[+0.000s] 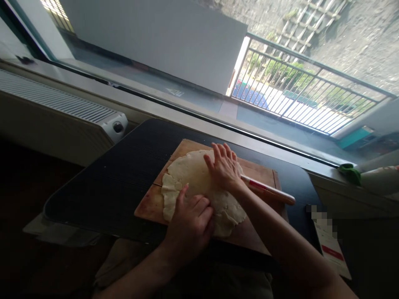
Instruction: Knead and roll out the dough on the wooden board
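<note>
A wide, flat sheet of pale dough [199, 172] with cracked, uneven edges lies on a wooden board [149, 203]. My right hand [224, 166] rests on its far right part, fingers stretched out and spread. At the near side, my left hand [193, 214] is on the dough with most fingers curled in and one sticking up; its fingertips are hidden. A wooden rolling pin [274, 193] with a red label lies along the board's right side, its far end hidden behind my right hand and wrist.
The board sits on a black table [115, 174] with rounded corners. Behind it runs a window sill [264, 145]; a radiator [102, 124] stands at left. A green cloth-like item [350, 172] is at right, and a pale card with a red stripe [332, 251] lies below it.
</note>
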The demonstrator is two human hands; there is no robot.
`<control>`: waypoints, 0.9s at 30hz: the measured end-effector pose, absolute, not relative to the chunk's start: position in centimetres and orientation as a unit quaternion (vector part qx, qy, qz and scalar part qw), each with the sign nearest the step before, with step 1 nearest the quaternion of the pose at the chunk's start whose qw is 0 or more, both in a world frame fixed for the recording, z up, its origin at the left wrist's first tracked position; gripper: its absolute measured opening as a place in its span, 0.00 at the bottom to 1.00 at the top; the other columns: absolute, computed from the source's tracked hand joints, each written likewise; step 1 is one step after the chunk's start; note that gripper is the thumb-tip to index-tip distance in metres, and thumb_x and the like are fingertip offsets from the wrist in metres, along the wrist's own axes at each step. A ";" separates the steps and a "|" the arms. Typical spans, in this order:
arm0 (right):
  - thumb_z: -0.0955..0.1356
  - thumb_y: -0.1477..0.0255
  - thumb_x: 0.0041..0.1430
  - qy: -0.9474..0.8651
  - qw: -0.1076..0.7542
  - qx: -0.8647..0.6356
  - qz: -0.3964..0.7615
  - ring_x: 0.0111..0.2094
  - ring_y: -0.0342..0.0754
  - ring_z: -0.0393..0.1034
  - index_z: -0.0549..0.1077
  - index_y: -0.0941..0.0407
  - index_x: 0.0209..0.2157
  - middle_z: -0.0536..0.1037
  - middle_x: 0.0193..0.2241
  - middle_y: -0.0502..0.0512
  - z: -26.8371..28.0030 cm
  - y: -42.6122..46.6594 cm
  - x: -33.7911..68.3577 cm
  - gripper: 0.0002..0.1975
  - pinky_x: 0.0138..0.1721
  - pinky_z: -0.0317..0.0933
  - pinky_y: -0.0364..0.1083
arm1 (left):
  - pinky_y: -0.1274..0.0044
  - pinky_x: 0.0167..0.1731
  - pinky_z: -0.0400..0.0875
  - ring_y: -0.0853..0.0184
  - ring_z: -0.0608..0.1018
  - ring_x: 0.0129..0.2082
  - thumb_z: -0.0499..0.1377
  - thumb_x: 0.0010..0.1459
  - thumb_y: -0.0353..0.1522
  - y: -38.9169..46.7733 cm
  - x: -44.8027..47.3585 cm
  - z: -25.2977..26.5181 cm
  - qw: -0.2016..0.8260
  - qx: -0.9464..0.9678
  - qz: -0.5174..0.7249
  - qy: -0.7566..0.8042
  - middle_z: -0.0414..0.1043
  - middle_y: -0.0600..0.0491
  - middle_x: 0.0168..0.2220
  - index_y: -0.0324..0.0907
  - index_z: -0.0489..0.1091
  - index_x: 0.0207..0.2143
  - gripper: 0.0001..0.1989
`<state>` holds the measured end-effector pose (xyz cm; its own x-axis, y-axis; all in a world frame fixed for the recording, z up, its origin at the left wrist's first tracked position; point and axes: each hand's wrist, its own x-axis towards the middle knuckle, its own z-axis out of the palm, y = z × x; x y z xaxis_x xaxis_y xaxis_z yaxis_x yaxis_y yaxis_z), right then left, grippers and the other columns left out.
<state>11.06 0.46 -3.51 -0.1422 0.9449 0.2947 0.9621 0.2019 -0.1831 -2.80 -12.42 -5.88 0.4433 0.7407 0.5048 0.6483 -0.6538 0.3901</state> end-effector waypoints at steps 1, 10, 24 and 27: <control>0.52 0.55 0.65 -0.741 0.183 -0.645 -0.024 0.64 0.53 0.39 0.51 0.54 0.63 0.56 0.61 0.57 -3.4 1.6 11.5 0.29 0.60 0.39 0.57 | 0.53 0.60 0.40 0.61 0.73 0.43 0.54 0.56 0.28 -12.6 -2.7 -5.5 0.071 0.846 0.326 0.416 0.74 0.51 0.37 0.42 0.72 0.33 0.07; 0.58 0.63 0.63 -0.713 0.228 -0.662 0.049 0.50 0.51 0.62 0.71 0.52 0.48 0.69 0.49 0.57 -1.1 1.2 19.7 0.17 0.50 0.55 0.50 | 0.64 0.53 0.59 0.60 0.74 0.45 0.50 0.58 0.32 -4.0 -2.3 -2.1 0.032 0.776 0.308 0.549 0.75 0.48 0.43 0.41 0.72 0.39 0.12; 0.60 0.73 0.59 -0.636 0.234 -0.734 -0.038 0.46 0.52 0.66 0.69 0.51 0.49 0.74 0.44 0.56 -3.5 -8.0 26.3 0.17 0.44 0.58 0.47 | 0.69 0.35 0.69 0.55 0.77 0.35 0.60 0.41 0.46 7.4 1.7 2.2 0.212 0.801 -0.021 0.559 0.76 0.46 0.33 0.40 0.72 0.31 0.20; 0.60 0.74 0.60 -0.633 0.245 -0.731 -0.075 0.46 0.51 0.65 0.68 0.51 0.49 0.73 0.43 0.56 -4.2 -8.3 25.8 0.17 0.47 0.56 0.47 | 0.76 0.30 0.69 0.61 0.76 0.32 0.62 0.37 0.43 8.1 1.8 2.4 0.277 0.809 -0.037 0.517 0.76 0.51 0.32 0.41 0.72 0.30 0.19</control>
<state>25.84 -8.27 -4.20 0.1884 0.8880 0.4196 0.9612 -0.0790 -0.2644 1.82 8.05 2.39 0.4630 0.8157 -0.3468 0.8569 -0.3120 0.4103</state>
